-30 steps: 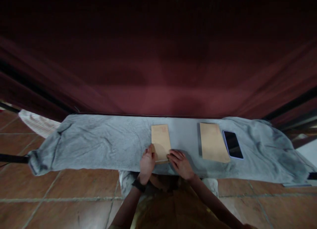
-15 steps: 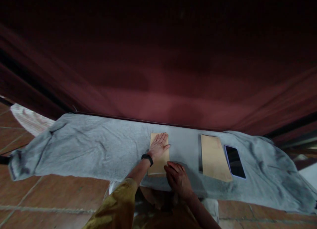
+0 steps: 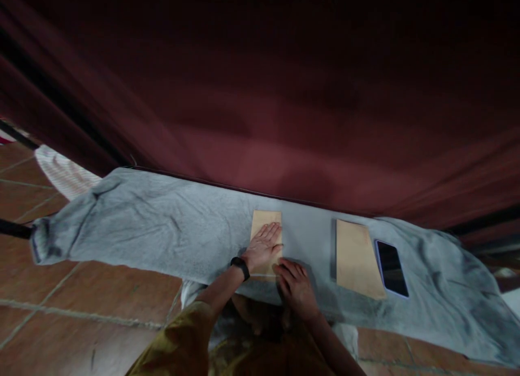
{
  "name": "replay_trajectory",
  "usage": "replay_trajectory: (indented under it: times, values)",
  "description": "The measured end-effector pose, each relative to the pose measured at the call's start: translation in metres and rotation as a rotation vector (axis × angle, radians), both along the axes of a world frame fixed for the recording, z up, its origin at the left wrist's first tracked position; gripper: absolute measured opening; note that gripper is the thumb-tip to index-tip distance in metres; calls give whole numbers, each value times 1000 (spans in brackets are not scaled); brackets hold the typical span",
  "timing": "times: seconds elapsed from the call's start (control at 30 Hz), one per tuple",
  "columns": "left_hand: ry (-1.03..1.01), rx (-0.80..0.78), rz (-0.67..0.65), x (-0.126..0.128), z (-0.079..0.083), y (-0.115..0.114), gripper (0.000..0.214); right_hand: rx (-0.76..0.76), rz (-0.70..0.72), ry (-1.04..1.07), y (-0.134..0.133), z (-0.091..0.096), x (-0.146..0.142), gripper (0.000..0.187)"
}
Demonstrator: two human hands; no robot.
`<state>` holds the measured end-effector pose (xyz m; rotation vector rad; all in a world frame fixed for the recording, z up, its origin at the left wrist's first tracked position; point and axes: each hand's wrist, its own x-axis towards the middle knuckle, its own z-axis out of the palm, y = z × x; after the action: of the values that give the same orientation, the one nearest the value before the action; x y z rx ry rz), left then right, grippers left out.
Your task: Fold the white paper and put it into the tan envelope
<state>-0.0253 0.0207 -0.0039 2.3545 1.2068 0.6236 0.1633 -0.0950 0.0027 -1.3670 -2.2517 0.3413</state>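
A tan envelope [image 3: 266, 220] lies flat on a grey towel [image 3: 162, 229]. My left hand [image 3: 265, 246], with a black band at the wrist, lies flat on the envelope with fingers stretched out, covering its near half. My right hand [image 3: 296, 286] rests on the towel at the envelope's near right corner, fingers bent down and touching the cloth next to the edge. Neither hand grips anything.
A stack of tan envelopes [image 3: 356, 250] lies to the right, with a dark phone [image 3: 391, 267] beside it. A dark red curtain [image 3: 260, 121] hangs behind the towel. Terracotta floor tiles [image 3: 81, 305] show in front. A white cloth [image 3: 60, 170] lies at far left.
My left hand went from the envelope's near left corner onto its face, then slid back toward me. The right hand stayed at the near right corner.
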Motion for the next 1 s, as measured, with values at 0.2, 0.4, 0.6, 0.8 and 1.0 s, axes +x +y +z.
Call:
replay_trajectory:
  times: [0.2,0.4,0.6,0.8,1.0]
  values:
    - [-68,-66,-11,-4,7,-32,57,-8,3,17,0,-2,1,35]
    - [-73,-100,-60,-13,18,-65,53,-16,3,29,-2,-3,2,32]
    - [-122,-115,-105,-21,29,-97,58,-22,17,86,1,-11,8,36]
    - [-222,-204,-94,-25,29,-108,43,-63,122,111,31,-7,4,42]
    - [-330,-194,-63,-24,24,-107,31,-92,307,-130,79,-4,-24,49]
